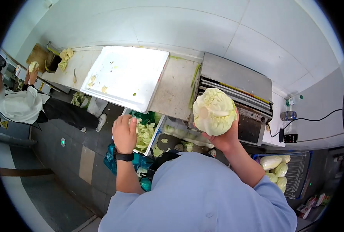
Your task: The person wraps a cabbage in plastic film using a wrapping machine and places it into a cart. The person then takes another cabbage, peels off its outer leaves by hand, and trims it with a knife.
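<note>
My right hand point(227, 138) holds up a round, pale green cabbage point(214, 110), its cut stem end facing me. The fingers lie behind and under the head, in front of a metal machine. My left hand point(124, 133) wears a dark wristband and holds nothing visible; its thumb stands apart from the fingers, whose tips are partly hidden. Just beside and below it is a white crate point(156, 133) with loose cabbage leaves point(144, 135) inside. A white tray point(129, 77) with a few leaf scraps lies on the counter beyond my left hand.
The metal machine point(234, 73) with slots stands on the counter point(175, 85) at right. Farther right are a bottle point(294, 100), a black cable and a crate of napa cabbages point(270, 162). Leaves lie on the floor. At far left a person point(23, 104) holds a pale vegetable.
</note>
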Tool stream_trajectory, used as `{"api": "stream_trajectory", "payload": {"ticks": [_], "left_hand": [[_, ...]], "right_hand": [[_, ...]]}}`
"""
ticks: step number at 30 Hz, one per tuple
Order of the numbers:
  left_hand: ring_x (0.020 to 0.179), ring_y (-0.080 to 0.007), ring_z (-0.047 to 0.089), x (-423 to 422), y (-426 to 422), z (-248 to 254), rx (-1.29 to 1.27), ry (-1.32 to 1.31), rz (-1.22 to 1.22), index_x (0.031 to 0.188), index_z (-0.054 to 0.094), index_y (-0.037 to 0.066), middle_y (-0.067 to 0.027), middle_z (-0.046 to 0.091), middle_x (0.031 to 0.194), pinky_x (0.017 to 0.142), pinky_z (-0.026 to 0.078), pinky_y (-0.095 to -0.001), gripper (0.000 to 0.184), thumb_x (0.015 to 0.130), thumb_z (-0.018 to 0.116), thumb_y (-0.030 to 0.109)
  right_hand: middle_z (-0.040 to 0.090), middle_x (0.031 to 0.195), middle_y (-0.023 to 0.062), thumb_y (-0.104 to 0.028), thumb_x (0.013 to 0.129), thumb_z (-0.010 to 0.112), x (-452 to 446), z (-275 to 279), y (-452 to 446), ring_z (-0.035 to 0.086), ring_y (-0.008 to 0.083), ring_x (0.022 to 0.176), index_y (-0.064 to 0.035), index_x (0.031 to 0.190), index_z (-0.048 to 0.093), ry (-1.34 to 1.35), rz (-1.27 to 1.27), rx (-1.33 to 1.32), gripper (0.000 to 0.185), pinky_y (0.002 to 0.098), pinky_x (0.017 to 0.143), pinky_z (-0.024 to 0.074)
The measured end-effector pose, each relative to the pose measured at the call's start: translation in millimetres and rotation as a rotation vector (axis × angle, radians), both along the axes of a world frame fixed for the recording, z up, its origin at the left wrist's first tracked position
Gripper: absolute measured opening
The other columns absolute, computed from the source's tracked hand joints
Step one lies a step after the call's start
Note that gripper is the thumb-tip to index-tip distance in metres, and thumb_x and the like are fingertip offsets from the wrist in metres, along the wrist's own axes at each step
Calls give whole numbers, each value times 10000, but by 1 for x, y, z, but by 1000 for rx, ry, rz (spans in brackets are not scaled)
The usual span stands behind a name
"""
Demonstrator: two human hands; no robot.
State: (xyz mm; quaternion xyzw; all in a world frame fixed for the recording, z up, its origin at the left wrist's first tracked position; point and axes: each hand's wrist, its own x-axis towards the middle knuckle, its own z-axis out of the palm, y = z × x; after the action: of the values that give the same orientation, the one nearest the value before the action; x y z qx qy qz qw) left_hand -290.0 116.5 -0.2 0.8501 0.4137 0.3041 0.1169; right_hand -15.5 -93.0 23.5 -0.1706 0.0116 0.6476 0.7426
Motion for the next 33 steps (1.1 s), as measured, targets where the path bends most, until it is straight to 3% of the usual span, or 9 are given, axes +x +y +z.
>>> {"api": "stream_trajectory", "payload": {"ticks": [4, 8, 10, 15, 20, 24, 25, 29, 33], "left_hand": [[1081, -381, 612, 17, -19, 5, -275, -207, -260, 1139, 664, 24, -186, 655, 1120, 950, 470, -463, 242, 944, 663, 168], [1336, -302, 495, 72, -57, 18, -406, -360, -626, 1561, 278, 75, -139, 463, 1473, 1106, 431, -429, 931, 833, 829, 254], [1355, -335, 480, 98, -64, 12, -524, -475, -687, 1573, 209, 43, -176, 440, 1493, 1111, 424, -422, 1051, 781, 860, 272], [1352, -289, 499, 113, -62, -20, -1307, -993, -658, 1577, 184, 55, -144, 440, 1505, 1103, 450, -401, 929, 888, 775, 252], [1386, -342, 479, 120, -60, -27, -1815, -1000, -678, 1580, 238, 99, -147, 415, 1550, 1097, 479, -484, 765, 1013, 459, 562], [1388, -382, 478, 136, -63, -20, -2268, -1110, -787, 1596, 232, 155, -161, 391, 1571, 1052, 509, -581, 855, 984, 269, 752], [1388, -382, 477, 138, -64, -20, -2317, -1066, -814, 1599, 229, 170, -157, 391, 1573, 1030, 520, -588, 873, 970, 256, 775], [1385, -377, 483, 143, -77, -1, -2363, -801, -860, 1611, 219, 211, -142, 388, 1581, 954, 559, -586, 950, 913, 226, 856], [1378, -361, 493, 153, -80, 2, -2203, -597, -939, 1613, 221, 229, -121, 393, 1588, 950, 553, -551, 986, 882, 212, 890]], "right_hand": [[483, 1499, 125, -781, 942, 338, -8, -1, 5, 576, 372, 1284, -214, 1551, 367, -42, -5, -82, 832, 548, 851, 618], [500, 1487, 113, -730, 998, 274, -20, 9, 7, 569, 337, 1294, -194, 1566, 337, -277, 11, -161, 783, 532, 955, 564], [525, 1455, 105, -693, 1024, 257, -25, 11, 5, 573, 309, 1281, -187, 1577, 310, -443, 15, -210, 751, 514, 990, 540], [613, 1280, 81, -488, 1075, 412, -11, -14, -19, 649, 210, 1107, -117, 1456, 478, -798, -44, -358, 537, 392, 867, 579], [645, 1220, 56, -172, 999, 648, -1, -49, -48, 661, 148, 991, -68, 1288, 610, -1168, -272, -436, 309, 306, 785, 575], [416, 1534, 115, -254, 750, 891, -7, -30, -52, 493, 260, 1348, -114, 1526, 382, -1440, -369, -325, 938, 401, 989, 521], [270, 1625, 121, -261, 575, 978, -3, -27, -51, 355, 304, 1465, -150, 1603, 212, -1440, -294, -333, 1287, 478, 1123, 415], [318, 1596, 116, -114, 530, 994, 6, -20, -45, 341, 294, 1483, -127, 1599, 201, -1402, -368, -161, 1331, 491, 1164, 380], [435, 1518, 92, -200, 558, 998, 7, -13, -58, 433, 257, 1416, -106, 1572, 258, -1415, -385, -124, 1259, 433, 1164, 378]]}}
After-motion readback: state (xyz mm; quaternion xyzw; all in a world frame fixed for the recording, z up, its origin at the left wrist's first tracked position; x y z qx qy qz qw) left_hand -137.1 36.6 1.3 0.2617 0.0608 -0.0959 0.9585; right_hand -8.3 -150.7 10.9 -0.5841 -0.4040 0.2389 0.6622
